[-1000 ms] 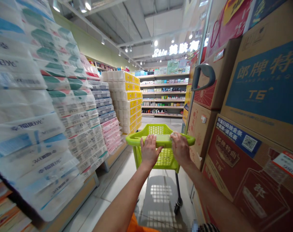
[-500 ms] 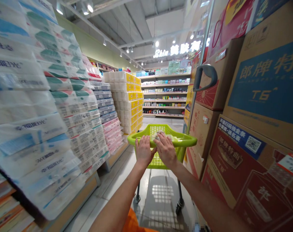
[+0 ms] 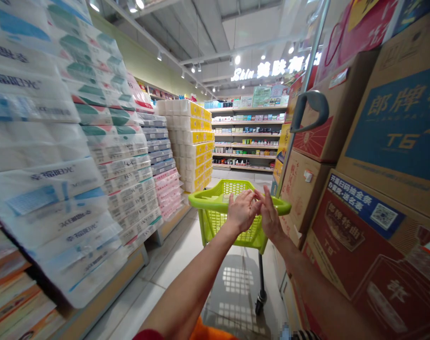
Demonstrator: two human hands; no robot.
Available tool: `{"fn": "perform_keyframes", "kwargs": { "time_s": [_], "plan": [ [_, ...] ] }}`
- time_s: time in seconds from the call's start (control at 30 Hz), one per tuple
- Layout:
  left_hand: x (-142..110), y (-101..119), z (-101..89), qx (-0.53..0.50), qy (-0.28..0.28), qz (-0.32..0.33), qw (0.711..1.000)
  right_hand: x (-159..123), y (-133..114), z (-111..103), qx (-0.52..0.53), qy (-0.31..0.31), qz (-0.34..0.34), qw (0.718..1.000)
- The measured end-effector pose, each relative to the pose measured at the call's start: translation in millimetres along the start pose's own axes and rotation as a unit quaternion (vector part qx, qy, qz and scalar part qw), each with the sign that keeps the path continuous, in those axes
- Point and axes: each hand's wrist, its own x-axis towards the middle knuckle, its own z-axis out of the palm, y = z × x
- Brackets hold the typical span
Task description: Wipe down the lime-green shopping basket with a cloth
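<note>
- Lining the left side, tall paper packs [image 3: 126, 156] make the biggest mass.
- On the right, boxes [image 3: 409, 123] pile up steeply.
- Between them stands the green cart [image 3: 210, 204]; steering it well probably calls for an even two-handed hold on its near rim [image 3: 284, 207], clear of both piles. It points straight ahead, toward the far shelves [image 3: 248, 109], its long axis seemingly running forward.
- The left hand [image 3: 241, 211] and right hand [image 3: 270, 219] meet above that rim; contact with it is unclear.
- The right fingers are extended, slightly parted; the left ones bend, and I cannot tell whether they pinch anything.
</note>
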Motion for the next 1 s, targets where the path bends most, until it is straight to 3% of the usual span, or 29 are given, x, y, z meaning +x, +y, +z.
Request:
{"fn": "perform_keyframes", "kwargs": {
  "time_s": [0.07, 0.17, 0.3, 0.37, 0.43, 0.57, 0.63, 0.8, 0.87, 1.0],
  "plan": [
    [4, 2, 5.2, 0.016, -0.001, 0.003, 1.0, -7, 11, -9, -0.052, 0.033, 0.006, 0.998],
    [-3, -18, 0.6, 0.031, 0.026, -0.008, 0.999, -17, 24, -19, -0.149, 0.027, -0.022, 0.988],
    [-17, -61, -18.4, 0.04, 0.098, -0.125, 0.986, -21, 26, -17, -0.167, 0.016, -0.043, 0.985],
    [-19, -66, -18.6, 0.046, 0.131, -0.157, 0.978, -21, 23, -12, -0.16, 0.039, -0.03, 0.986],
    [-17, -55, -8.9, 0.045, 0.123, -0.108, 0.985, -21, 21, -8, -0.157, 0.059, -0.024, 0.986],
    [-10, -26, 11.3, 0.038, 0.061, 0.058, 0.996, -22, 24, -10, -0.16, 0.048, -0.051, 0.985],
    [-11, -30, 7.5, 0.041, 0.063, 0.046, 0.996, -23, 26, -13, -0.164, 0.039, -0.059, 0.984],
    [-20, -65, -13.0, 0.068, 0.15, -0.134, 0.977, -24, 26, -13, -0.178, 0.062, -0.056, 0.981],
    [-20, -61, -8.0, 0.068, 0.151, -0.102, 0.981, -25, 27, -12, -0.193, 0.076, -0.057, 0.977],
    [-17, -49, 4.9, 0.062, 0.115, 0.04, 0.991, -26, 31, -14, -0.22, 0.063, -0.088, 0.97]
  ]
}}
